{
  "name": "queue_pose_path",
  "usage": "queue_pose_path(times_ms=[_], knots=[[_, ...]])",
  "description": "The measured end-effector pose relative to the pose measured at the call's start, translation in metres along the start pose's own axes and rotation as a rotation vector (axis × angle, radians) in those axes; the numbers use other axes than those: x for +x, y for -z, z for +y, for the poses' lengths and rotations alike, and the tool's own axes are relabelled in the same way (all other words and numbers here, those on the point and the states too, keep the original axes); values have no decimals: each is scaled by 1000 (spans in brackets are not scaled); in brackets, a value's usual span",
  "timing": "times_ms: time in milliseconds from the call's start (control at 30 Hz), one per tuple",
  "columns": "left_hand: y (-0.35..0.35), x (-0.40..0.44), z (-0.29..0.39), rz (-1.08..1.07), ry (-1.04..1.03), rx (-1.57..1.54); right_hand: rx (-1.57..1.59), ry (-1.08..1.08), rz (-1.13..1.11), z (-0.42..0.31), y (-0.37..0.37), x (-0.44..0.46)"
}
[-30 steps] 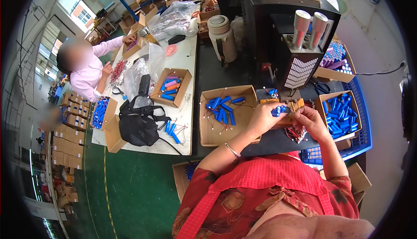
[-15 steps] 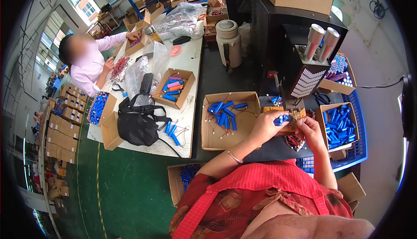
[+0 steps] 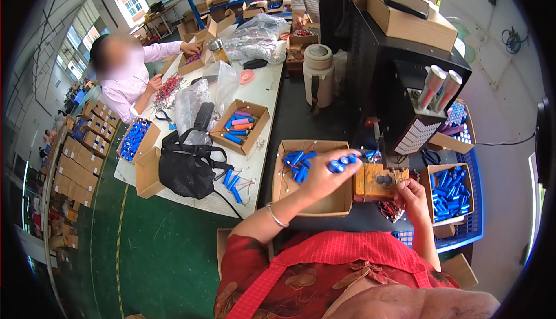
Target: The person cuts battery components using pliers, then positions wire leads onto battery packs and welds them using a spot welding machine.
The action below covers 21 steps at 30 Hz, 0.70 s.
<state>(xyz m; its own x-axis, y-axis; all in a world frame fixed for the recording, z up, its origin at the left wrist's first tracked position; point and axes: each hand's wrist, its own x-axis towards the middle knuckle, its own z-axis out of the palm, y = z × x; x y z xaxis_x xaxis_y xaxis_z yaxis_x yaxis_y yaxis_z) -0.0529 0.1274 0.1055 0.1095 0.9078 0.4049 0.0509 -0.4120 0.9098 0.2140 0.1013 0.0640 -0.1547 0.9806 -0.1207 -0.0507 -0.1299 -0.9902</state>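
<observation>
Just left of the wooden block (image 3: 368,184), the left hand (image 3: 325,175) clutches blue cells (image 3: 343,162); right hand (image 3: 412,196) at its right edge, whether pinching, can't tell!

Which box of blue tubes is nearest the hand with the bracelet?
The cardboard box just left of the orange block: the left hand overlaps it in view; the others lie farther off.

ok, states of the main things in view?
Left hand: closed on blue cells
Right hand: fingers at block edge
Box by left hand: open, partly filled
Box by right hand: open, full
Flask: upright, lid on
Jar: lid on
</observation>
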Motion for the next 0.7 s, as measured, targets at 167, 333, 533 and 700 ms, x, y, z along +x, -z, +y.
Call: queue_pose_path(times_ms=[167, 333, 533, 700], knots=[[134, 155, -26, 420, 76, 129, 25, -45, 41, 2, 1, 2], [224, 264, -149, 778, 388, 8, 50, -22, 138, 2, -7, 1], [108, 139, -81, 230, 378, -211, 13, -75, 128, -2, -5, 2], [56, 40, -30, -21, 501, -329, 56, -28, 80, 1, -4, 1]])
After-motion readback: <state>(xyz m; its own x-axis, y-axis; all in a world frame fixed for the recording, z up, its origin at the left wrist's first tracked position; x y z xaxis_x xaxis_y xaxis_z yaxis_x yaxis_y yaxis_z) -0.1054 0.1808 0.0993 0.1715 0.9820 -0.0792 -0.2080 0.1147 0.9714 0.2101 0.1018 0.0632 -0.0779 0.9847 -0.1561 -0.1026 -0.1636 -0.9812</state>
